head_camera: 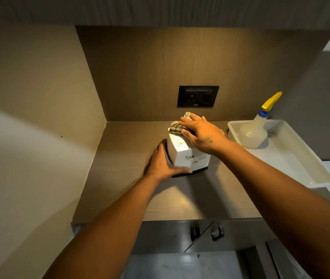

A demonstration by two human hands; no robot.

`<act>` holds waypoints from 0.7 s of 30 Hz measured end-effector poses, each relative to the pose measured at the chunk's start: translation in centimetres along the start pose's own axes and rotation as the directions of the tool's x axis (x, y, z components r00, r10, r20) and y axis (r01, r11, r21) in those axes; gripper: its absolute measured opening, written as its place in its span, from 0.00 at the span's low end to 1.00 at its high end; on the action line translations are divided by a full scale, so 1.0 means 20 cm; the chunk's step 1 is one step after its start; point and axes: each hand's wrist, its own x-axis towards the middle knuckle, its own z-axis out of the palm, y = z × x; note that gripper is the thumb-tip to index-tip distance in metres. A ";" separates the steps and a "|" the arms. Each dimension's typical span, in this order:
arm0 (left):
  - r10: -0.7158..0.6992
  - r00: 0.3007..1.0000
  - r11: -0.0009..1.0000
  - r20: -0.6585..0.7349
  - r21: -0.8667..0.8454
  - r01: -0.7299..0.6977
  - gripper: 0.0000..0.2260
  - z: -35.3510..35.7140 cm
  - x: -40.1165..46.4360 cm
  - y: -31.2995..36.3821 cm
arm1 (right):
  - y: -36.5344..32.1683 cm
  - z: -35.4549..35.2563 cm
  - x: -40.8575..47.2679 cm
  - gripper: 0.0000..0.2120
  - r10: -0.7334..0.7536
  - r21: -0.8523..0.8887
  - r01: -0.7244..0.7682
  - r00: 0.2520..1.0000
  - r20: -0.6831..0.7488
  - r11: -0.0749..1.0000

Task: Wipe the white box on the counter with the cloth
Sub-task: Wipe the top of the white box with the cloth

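Note:
A white box [184, 156] with dark print on its near face and a dark base stands on the brown counter [132, 198]. My left hand [165, 164] grips the box's left side, thumb along its lower front edge. My right hand [202, 133] lies flat on the box's top, pressing a checked beige cloth [177, 126] against it. The cloth bunches out beyond my fingers at the far edge of the top. Most of the top is hidden under my hand and the cloth.
A white tray [293, 158] sits on the counter to the right, holding a clear spray bottle [254, 131] with a yellow and blue trigger head. A black wall socket [198, 96] is behind the box. Side walls close in on the left. Cabinet handles [206, 232] are below the counter's front edge.

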 end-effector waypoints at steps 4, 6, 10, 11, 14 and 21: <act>0.041 0.999 0.998 -0.013 0.041 -0.040 0.56 0.01 0.00 -0.01 | -0.06 0.02 -0.04 0.22 -0.086 -0.014 0.086 0.996 -0.006 0.996; 0.052 0.998 0.998 -0.021 0.047 -0.051 0.55 0.01 -0.01 -0.02 | -0.03 0.03 -0.08 0.22 -0.163 -0.017 0.163 0.987 -0.001 0.986; 0.066 0.998 0.997 -0.019 0.049 -0.065 0.57 0.01 0.00 -0.03 | 0.03 0.00 -0.13 0.22 -0.162 -0.007 0.162 0.987 -0.012 0.987; 0.058 0.998 0.998 -0.019 0.040 -0.057 0.57 0.01 0.00 -0.03 | 0.03 0.00 -0.11 0.22 -0.145 -0.012 0.144 0.989 -0.008 0.989; 0.049 0.998 0.998 -0.029 0.029 -0.048 0.56 0.01 0.00 -0.02 | -0.01 0.00 -0.01 0.22 -0.096 -0.012 0.096 0.995 0.017 0.995; 0.035 0.999 0.996 -0.017 0.081 -0.033 0.56 0.03 0.01 -0.02 | -0.11 0.04 -0.07 0.21 -0.291 -0.040 0.294 0.955 0.061 0.955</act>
